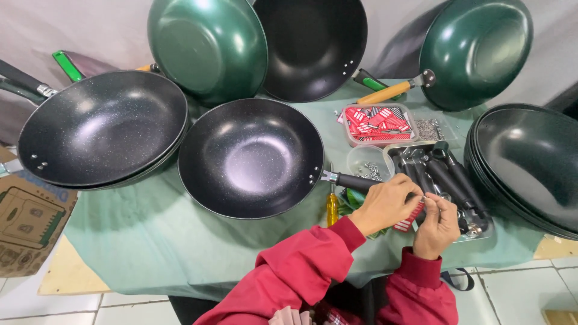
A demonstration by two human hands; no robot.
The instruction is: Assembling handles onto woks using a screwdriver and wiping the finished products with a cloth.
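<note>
While both hands meet just right of the black pan (250,156) at the table's middle, the left hand (385,204) and right hand (438,225) pinch a small red tag (411,218) between fingertips. The tag lies over the pan's handle (355,180) end, beside a tray of black handles (445,177).

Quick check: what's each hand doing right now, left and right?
Left hand: fingers closed over the black pan handle and a small red tag.
Right hand: fingertips pinched on something small at the handle's end; too tiny to identify.
</note>
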